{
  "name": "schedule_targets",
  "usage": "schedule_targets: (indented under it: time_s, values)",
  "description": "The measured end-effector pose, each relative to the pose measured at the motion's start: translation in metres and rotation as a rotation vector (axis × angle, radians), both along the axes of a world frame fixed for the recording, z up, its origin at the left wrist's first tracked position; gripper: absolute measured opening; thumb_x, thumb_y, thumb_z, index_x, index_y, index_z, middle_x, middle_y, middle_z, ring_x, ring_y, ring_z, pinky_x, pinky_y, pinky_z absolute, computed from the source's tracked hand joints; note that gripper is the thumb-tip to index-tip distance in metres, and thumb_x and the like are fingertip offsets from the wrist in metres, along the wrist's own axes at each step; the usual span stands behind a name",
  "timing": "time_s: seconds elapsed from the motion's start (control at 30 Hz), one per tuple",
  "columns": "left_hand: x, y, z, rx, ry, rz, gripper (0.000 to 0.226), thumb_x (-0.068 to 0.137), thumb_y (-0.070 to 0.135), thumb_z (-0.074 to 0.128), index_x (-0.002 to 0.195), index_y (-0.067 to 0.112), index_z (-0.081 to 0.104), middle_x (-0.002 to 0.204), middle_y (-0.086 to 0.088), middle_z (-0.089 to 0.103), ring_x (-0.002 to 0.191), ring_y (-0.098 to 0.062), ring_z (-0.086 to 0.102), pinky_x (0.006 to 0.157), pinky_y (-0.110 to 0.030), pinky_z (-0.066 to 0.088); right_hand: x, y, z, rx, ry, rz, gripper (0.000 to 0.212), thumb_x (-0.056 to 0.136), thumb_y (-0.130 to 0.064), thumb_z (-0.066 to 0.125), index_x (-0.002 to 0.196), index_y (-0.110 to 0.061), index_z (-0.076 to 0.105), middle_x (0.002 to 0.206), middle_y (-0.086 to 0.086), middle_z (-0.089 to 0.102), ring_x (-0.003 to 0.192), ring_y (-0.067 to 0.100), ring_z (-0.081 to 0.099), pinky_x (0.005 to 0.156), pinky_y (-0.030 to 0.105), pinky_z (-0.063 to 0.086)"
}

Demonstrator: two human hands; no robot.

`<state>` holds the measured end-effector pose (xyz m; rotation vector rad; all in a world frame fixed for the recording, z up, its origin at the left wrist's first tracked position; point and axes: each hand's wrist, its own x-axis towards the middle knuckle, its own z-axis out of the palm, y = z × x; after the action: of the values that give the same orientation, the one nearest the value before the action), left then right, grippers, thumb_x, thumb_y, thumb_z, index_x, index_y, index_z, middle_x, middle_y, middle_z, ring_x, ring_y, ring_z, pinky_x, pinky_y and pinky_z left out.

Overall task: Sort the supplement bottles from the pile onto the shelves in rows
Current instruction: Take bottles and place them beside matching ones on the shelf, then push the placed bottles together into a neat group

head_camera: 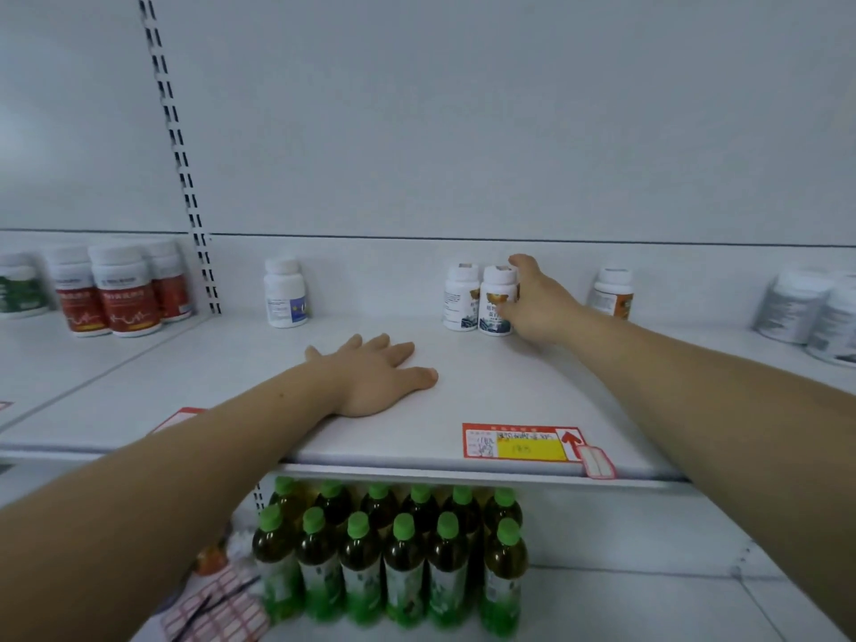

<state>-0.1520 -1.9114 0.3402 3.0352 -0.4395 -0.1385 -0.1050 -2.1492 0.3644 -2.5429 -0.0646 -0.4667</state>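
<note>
Three red-labelled supplement bottles (125,294) stand at the left, and two dark-labelled bottles (463,296) near the middle. Below are twelve green-capped drink bottles (403,572), in two rows of six.

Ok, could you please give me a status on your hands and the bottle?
Right hand grips white bottle, upright on shelf beside its twin. Left hand flat on shelf. Nothing blocking that row.
</note>
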Motion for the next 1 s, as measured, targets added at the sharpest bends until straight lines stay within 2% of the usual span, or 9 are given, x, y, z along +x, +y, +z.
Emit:
schedule_targets:
  time_s: [0.13, 0.37, 0.43, 0.57, 0.63, 0.7, 0.73, 0.8, 1.0]
  values:
    - [-0.003, -0.001, 0.000, -0.025, -0.010, 0.011, 0.077, 0.080, 0.080, 0.020, 0.147, 0.044, 0.012, 0.158, 0.010, 0.005, 0.146, -0.022, 0.002, 0.108, -0.065, 0.000, 0.007, -0.001, -0.002, -0.109, -0.024, 0.010, 0.058, 0.094, -0.018, 0.049, 0.143, -0.010, 0.021, 0.129, 0.018, 0.050, 0.109, 0.033, 0.052, 0.080, 0.032, 0.038]
    - [-0.005, -0.002, 0.002, -0.042, -0.017, 0.018, 0.076, 0.080, 0.080, 0.023, 0.147, 0.043, 0.014, 0.158, 0.010, 0.007, 0.145, -0.021, 0.004, 0.110, -0.063, 0.001, 0.015, 0.003, -0.002, -0.152, -0.006, -0.011, 0.062, 0.093, -0.019, 0.049, 0.146, -0.015, 0.018, 0.134, 0.018, 0.035, 0.113, 0.037, 0.050, 0.087, 0.033, 0.037]
    - [-0.005, -0.002, 0.001, -0.049, -0.019, 0.021, 0.076, 0.080, 0.079, 0.025, 0.146, 0.044, 0.015, 0.158, 0.010, 0.008, 0.145, -0.021, 0.004, 0.109, -0.063, 0.001, 0.015, 0.004, -0.002, -0.143, 0.012, -0.003, 0.065, 0.093, -0.019, 0.049, 0.148, -0.015, 0.015, 0.135, 0.018, 0.036, 0.115, 0.035, 0.048, 0.089, 0.034, 0.038]
    - [-0.003, -0.002, 0.004, -0.049, 0.014, 0.019, 0.078, 0.079, 0.080, 0.027, 0.146, 0.043, 0.016, 0.158, 0.010, 0.008, 0.145, -0.022, 0.004, 0.109, -0.062, 0.001, 0.006, 0.003, 0.004, -0.125, 0.036, -0.017, 0.068, 0.090, -0.027, 0.054, 0.145, -0.016, 0.016, 0.131, 0.016, 0.040, 0.103, 0.030, 0.049, 0.080, 0.032, 0.037]
    - [-0.005, 0.001, 0.009, -0.109, 0.065, 0.002, 0.078, 0.080, 0.078, 0.032, 0.147, 0.039, 0.018, 0.158, 0.007, 0.011, 0.145, -0.022, 0.008, 0.113, -0.054, 0.004, -0.004, 0.007, 0.011, -0.136, 0.025, -0.040, 0.070, 0.089, -0.033, 0.056, 0.145, -0.016, 0.017, 0.132, 0.015, 0.037, 0.107, 0.032, 0.049, 0.081, 0.033, 0.039]
    - [-0.007, 0.007, 0.019, -0.264, 0.118, -0.009, 0.075, 0.083, 0.071, 0.041, 0.146, 0.033, 0.027, 0.155, 0.004, 0.023, 0.141, -0.020, 0.021, 0.112, -0.037, 0.014, -0.015, 0.014, 0.021, -0.192, 0.004, -0.049, 0.071, 0.089, -0.038, 0.056, 0.146, -0.016, 0.019, 0.137, 0.015, 0.034, 0.118, 0.034, 0.046, 0.089, 0.036, 0.041]
    - [-0.008, 0.013, 0.025, -0.324, 0.120, -0.014, 0.073, 0.084, 0.068, 0.045, 0.145, 0.031, 0.031, 0.154, 0.004, 0.027, 0.139, -0.019, 0.027, 0.109, -0.031, 0.017, -0.021, 0.020, 0.026, -0.229, -0.007, -0.039, 0.070, 0.089, -0.039, 0.055, 0.146, -0.016, 0.021, 0.139, 0.015, 0.033, 0.123, 0.034, 0.043, 0.092, 0.037, 0.040]
    - [-0.014, 0.032, 0.039, -0.366, 0.082, -0.023, 0.071, 0.084, 0.065, 0.048, 0.144, 0.032, 0.033, 0.153, 0.004, 0.029, 0.138, -0.019, 0.029, 0.109, -0.031, 0.019, -0.033, 0.039, 0.037, -0.313, -0.014, -0.007, 0.067, 0.089, -0.042, 0.053, 0.145, -0.018, 0.025, 0.142, 0.012, 0.033, 0.127, 0.031, 0.039, 0.094, 0.037, 0.037]
    - [-0.053, 0.153, 0.063, -0.267, -0.062, 0.021, 0.071, 0.083, 0.063, 0.050, 0.145, 0.034, 0.030, 0.154, 0.006, 0.026, 0.139, -0.017, 0.027, 0.110, -0.031, 0.020, -0.059, 0.160, 0.061, -0.483, -0.019, 0.131, 0.071, 0.091, -0.052, 0.049, 0.148, -0.020, 0.023, 0.150, 0.008, 0.030, 0.134, 0.028, 0.034, 0.105, 0.037, 0.033]
